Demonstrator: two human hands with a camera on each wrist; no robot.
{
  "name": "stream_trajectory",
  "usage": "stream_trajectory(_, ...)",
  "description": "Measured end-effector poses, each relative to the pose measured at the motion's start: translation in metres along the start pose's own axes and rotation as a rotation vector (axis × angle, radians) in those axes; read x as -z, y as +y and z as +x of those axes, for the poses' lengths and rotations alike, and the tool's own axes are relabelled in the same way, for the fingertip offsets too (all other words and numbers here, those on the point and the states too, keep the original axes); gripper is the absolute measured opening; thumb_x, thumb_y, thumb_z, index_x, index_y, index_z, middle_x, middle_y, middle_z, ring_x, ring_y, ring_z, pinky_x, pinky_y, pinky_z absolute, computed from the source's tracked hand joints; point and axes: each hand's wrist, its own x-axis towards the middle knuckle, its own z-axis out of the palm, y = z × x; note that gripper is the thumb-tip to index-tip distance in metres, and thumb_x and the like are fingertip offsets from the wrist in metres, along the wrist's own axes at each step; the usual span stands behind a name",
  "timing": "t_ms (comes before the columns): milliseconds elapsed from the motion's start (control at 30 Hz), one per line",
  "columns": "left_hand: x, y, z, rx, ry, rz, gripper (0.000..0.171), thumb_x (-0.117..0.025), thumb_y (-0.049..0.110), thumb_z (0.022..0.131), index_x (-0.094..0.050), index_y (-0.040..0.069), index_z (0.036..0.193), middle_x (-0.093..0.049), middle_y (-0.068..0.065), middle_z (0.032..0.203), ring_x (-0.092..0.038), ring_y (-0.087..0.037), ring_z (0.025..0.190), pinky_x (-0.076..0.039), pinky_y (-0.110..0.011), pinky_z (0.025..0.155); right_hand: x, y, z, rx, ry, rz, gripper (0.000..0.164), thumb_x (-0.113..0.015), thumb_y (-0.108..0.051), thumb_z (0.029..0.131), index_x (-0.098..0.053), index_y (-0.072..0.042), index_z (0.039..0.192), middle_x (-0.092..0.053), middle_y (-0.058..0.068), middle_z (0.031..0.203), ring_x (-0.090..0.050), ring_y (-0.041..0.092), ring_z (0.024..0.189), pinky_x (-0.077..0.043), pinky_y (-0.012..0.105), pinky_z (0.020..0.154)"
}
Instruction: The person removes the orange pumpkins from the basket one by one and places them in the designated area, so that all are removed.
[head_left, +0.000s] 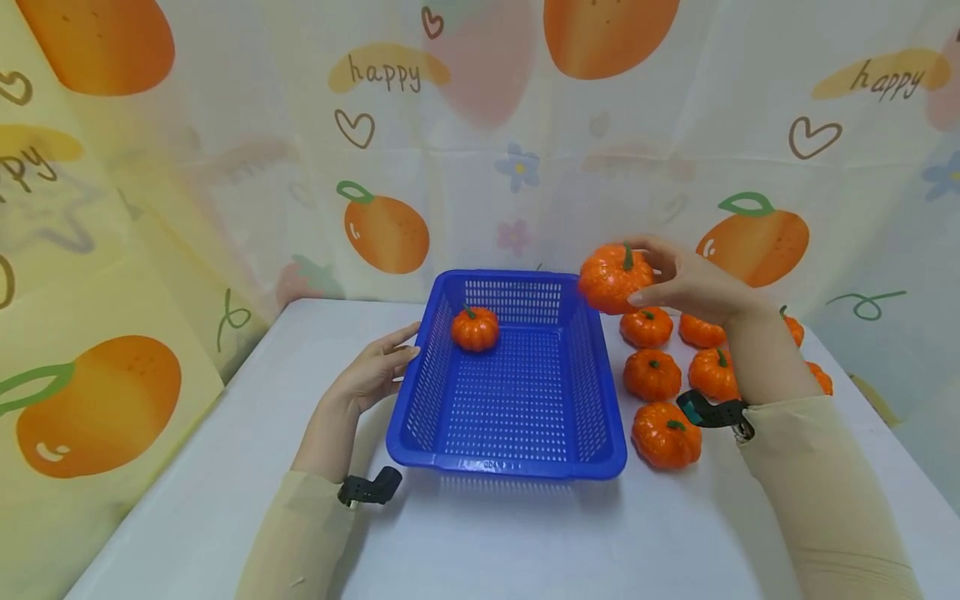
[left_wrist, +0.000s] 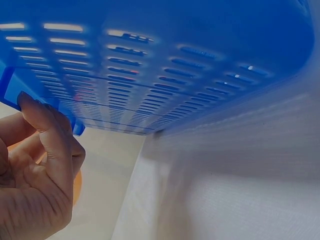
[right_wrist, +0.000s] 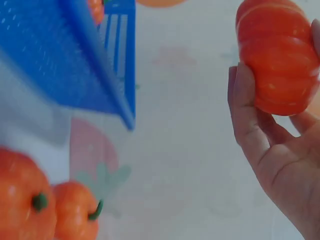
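My right hand (head_left: 693, 283) grips a small orange pumpkin (head_left: 611, 279) with a green stem, held up at the back right corner of a blue plastic basket (head_left: 506, 468). In the right wrist view, fingers and thumb curve around the ribbed pumpkin (right_wrist: 280, 55) in the air. My left hand (head_left: 375, 367) is at the basket's left side, its loosely bent fingers right at the outer wall. The left wrist view shows those fingertips by the slotted blue wall (left_wrist: 165, 30). One pumpkin (head_left: 476, 330) sits inside the basket, toward its back left.
Several more pumpkins (head_left: 652, 375) stand in rows on the white table (head_left: 247, 467) to the basket's right, some partly hidden behind my right forearm. A printed cloth (head_left: 465, 167) hangs behind the table and along its left side.
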Motion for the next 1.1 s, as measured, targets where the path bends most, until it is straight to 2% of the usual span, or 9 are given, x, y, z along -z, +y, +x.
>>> stream_trajectory(200,-0.001,-0.001,0.0,0.003,-0.006,0.001,0.062,-0.048,0.019,0.104,-0.021,0.016,0.159,-0.066,0.007,0.1,-0.067,-0.006,0.086,-0.057,-0.025,0.081,0.017,0.024,-0.031,-0.01,0.014,-0.027,0.066,-0.062,-0.003,0.091,-0.037,-0.023,0.149,-0.051,-0.008,0.137,-0.059,0.007,0.117,-0.053,0.025,0.094)
stream_trajectory(333,-0.001,0.0,0.0,-0.002,-0.005,0.016,0.061,-0.048,0.02,0.104,-0.021,0.016,0.159,-0.066,0.006,0.101,-0.067,-0.006,0.087,-0.057,-0.026,0.081,0.028,0.043,-0.05,0.01,0.009,-0.016,0.068,-0.057,0.001,0.093,-0.033,-0.02,0.153,-0.048,-0.01,0.139,-0.06,0.004,0.114,-0.056,0.026,0.09)
stream_trajectory(433,0.0,0.0,0.0,-0.009,-0.008,0.018,0.062,-0.049,0.021,0.104,-0.021,0.017,0.159,-0.066,0.006,0.102,-0.067,-0.006,0.086,-0.057,-0.025,0.08,0.036,0.057,-0.065,0.026,0.021,-0.045,0.069,-0.056,0.004,0.094,-0.031,-0.017,0.155,-0.045,-0.014,0.141,-0.056,0.0,0.117,-0.055,0.023,0.09)
stream_trajectory(633,0.001,0.0,0.001,-0.011,-0.017,0.002,0.062,-0.049,0.019,0.104,-0.021,0.016,0.159,-0.066,0.006,0.1,-0.067,-0.005,0.084,-0.057,-0.023,0.077,0.05,0.091,-0.097,0.012,0.025,-0.101,0.073,-0.058,0.006,0.09,-0.029,-0.012,0.154,-0.038,-0.022,0.145,-0.038,-0.008,0.128,-0.049,0.014,0.091)
stream_trajectory(800,0.001,0.0,0.001,-0.01,-0.015,-0.004,0.062,-0.05,0.019,0.103,-0.021,0.016,0.159,-0.066,0.006,0.1,-0.067,-0.005,0.084,-0.057,-0.023,0.077,0.059,0.123,-0.122,-0.082,0.003,-0.046,0.064,-0.056,0.005,0.091,-0.038,-0.026,0.144,-0.036,-0.03,0.137,-0.043,-0.015,0.119,-0.052,0.015,0.087)
stream_trajectory(867,0.001,-0.001,0.001,-0.01,-0.016,-0.004,0.063,-0.05,0.02,0.103,-0.021,0.016,0.159,-0.066,0.006,0.101,-0.067,-0.006,0.085,-0.057,-0.024,0.078,0.061,0.133,-0.131,-0.124,-0.032,-0.011,0.061,-0.055,0.004,0.092,-0.04,-0.031,0.14,-0.039,-0.031,0.134,-0.049,-0.013,0.115,-0.055,0.02,0.087)
stream_trajectory(1000,0.001,-0.001,0.0,-0.008,-0.017,-0.002,0.062,-0.049,0.019,0.103,-0.021,0.016,0.159,-0.066,0.005,0.103,-0.067,-0.006,0.086,-0.057,-0.024,0.079,0.062,0.148,-0.143,-0.149,-0.093,0.017,0.059,-0.055,0.003,0.092,-0.041,-0.029,0.14,-0.045,-0.032,0.133,-0.051,-0.01,0.115,-0.055,0.022,0.088)
stream_trajectory(1100,0.001,0.0,0.0,-0.009,-0.014,-0.003,0.062,-0.049,0.019,0.104,-0.021,0.016,0.159,-0.066,0.005,0.102,-0.067,-0.006,0.086,-0.057,-0.024,0.079,0.062,0.158,-0.15,-0.191,-0.104,0.026,0.059,-0.056,0.0,0.092,-0.041,-0.032,0.139,-0.046,-0.034,0.13,-0.049,-0.013,0.115,-0.053,0.019,0.088)
